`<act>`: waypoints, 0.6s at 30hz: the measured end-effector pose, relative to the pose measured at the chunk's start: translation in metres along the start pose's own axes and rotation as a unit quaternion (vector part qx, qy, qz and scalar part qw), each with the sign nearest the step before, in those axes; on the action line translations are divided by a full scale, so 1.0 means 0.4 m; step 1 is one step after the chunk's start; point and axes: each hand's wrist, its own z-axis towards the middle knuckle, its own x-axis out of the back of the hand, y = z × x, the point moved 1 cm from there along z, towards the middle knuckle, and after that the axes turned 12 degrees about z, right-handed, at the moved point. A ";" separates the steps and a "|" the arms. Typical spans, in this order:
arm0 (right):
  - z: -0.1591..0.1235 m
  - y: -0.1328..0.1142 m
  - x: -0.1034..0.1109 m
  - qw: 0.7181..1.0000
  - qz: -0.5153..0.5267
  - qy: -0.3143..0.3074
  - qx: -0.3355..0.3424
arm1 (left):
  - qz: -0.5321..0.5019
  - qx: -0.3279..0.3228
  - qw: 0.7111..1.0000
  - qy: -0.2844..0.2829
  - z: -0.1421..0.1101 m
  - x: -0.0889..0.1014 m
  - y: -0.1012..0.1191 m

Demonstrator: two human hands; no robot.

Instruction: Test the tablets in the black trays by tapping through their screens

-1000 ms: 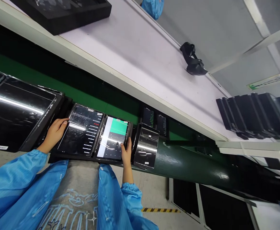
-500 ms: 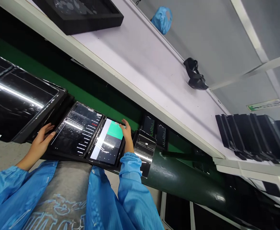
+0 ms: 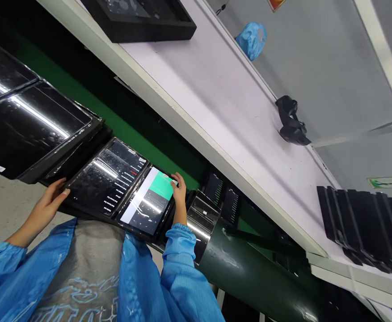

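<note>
Two tablets lie side by side in a black tray (image 3: pixel 85 213) in front of my body. The left tablet (image 3: pixel 95 183) shows a dark screen with a text list, one line red. On the right tablet (image 3: pixel 149 203) the screen is lit white, green and dark grey, with a keypad. My left hand (image 3: pixel 46 206) is closed on the tray's left edge near the front corner, thumb on top. My right hand (image 3: pixel 179 191) grips the far right edge beside the green area, thumb over the rim. The fingers under the tray are hidden.
Larger dark panels in trays (image 3: pixel 38 129) lie at the left on the green belt. To the right are a dark film-covered device (image 3: pixel 200 219) and lit screens (image 3: pixel 214 185). A white shelf (image 3: pixel 216 98) holds a black frame (image 3: pixel 149 29), a black strap-like object (image 3: pixel 291 120) and upright black trays (image 3: pixel 360 223).
My right hand has moved from the near right side up to the far right edge. My left hand has slid down toward the near left corner. The camera view has tilted.
</note>
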 end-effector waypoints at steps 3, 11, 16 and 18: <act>0.004 0.004 -0.015 0.999 -0.031 0.019 -0.013 | 0.048 -0.019 0.999 0.003 -0.003 -0.019 -0.008; 0.000 -0.009 -0.016 1.000 -0.004 0.010 0.007 | 0.215 -0.226 0.943 0.112 -0.050 -0.033 0.022; 0.001 -0.015 -0.012 1.000 0.018 0.023 -0.007 | 0.286 -0.399 0.870 0.044 -0.103 -0.060 0.040; 0.001 -0.015 -0.016 0.999 0.025 0.029 -0.013 | 0.301 -0.428 0.852 0.014 -0.114 -0.081 0.035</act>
